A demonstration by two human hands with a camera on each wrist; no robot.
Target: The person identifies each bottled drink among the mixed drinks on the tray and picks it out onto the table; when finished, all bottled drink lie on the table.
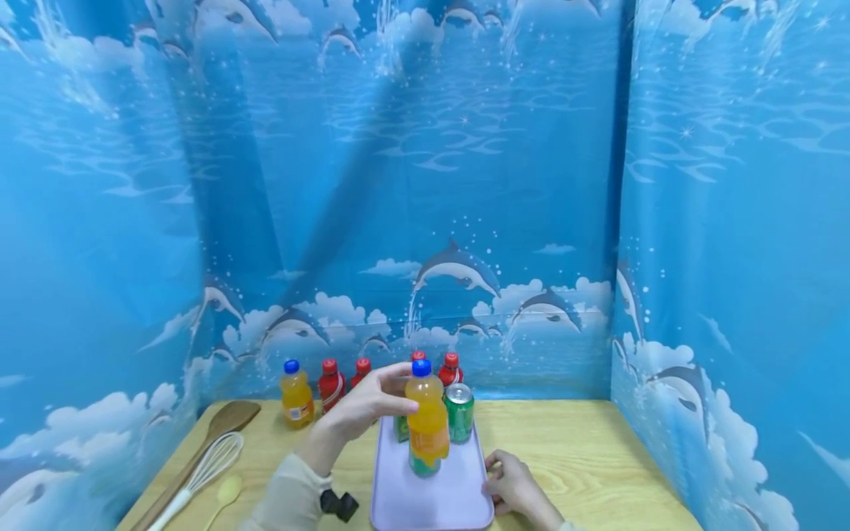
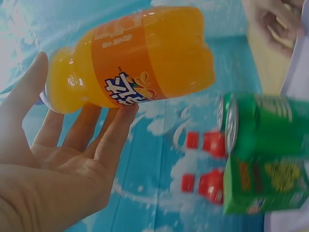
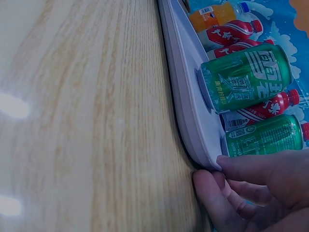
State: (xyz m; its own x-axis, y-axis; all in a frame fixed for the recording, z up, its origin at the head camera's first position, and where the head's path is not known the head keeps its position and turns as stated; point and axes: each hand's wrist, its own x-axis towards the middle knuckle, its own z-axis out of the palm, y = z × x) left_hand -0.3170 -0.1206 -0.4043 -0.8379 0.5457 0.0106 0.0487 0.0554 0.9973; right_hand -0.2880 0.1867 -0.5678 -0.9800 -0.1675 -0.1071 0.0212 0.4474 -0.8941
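My left hand (image 1: 361, 404) grips an orange soda bottle (image 1: 428, 420) with a blue cap by its upper part, thumb on one side and fingers on the other. In the left wrist view the bottle is held up in the air. It hangs upright over a pale lilac tray (image 1: 398, 505), hiding most of a green can behind it. Another green soda can (image 1: 460, 414) and a green drink box (image 2: 265, 186) stand on the tray. At the tray's right edge my right hand (image 1: 514, 483) pinches the rim, thumb on top, fingers against the outer side.
Behind the tray stand several red-capped bottles (image 1: 330, 387) and another orange soda bottle (image 1: 296, 397). On the left lie a wooden spatula (image 1: 229, 420), a whisk (image 1: 215, 461) and a yellow spoon (image 1: 229, 490). A blue dolphin-print curtain (image 1: 425, 184) borders the wooden table (image 1: 578, 457).
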